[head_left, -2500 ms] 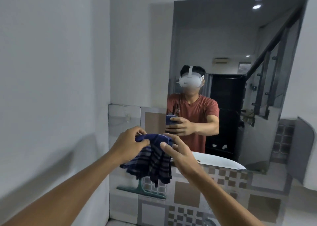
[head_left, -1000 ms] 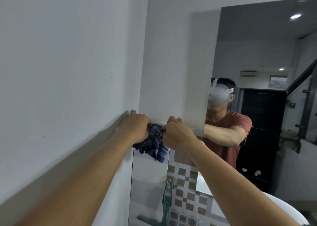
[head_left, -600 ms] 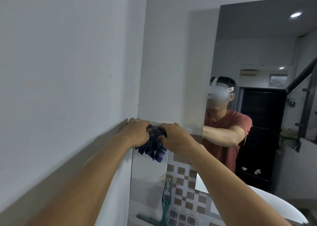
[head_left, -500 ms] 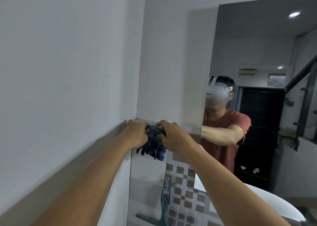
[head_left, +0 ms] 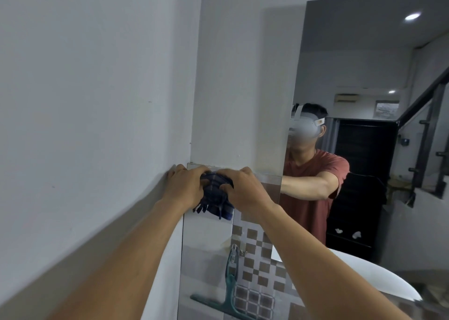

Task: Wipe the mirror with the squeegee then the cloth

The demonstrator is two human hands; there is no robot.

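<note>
A dark blue checked cloth [head_left: 215, 198] is bunched between my two hands, pressed against the top left corner of the glossy tiled strip beside the side wall. My left hand [head_left: 187, 186] grips its left side, fingers touching the wall. My right hand [head_left: 247, 191] grips its right side. The mirror [head_left: 364, 64] hangs to the right and shows a person's reflection in a red shirt. A green squeegee [head_left: 228, 293] hangs from a metal hook [head_left: 233, 251] on the tiles below my hands, blade down.
A plain white wall [head_left: 97, 101] runs close along the left. A white basin [head_left: 379, 281] sits at the lower right under the mirror. Brown and white checked tiles [head_left: 255, 259] cover the wall beneath the mirror.
The view has swung left and both hands have lifted the cloth to the tiles' top left corner. Over the last second the cloth has been gathered into a tighter bunch.
</note>
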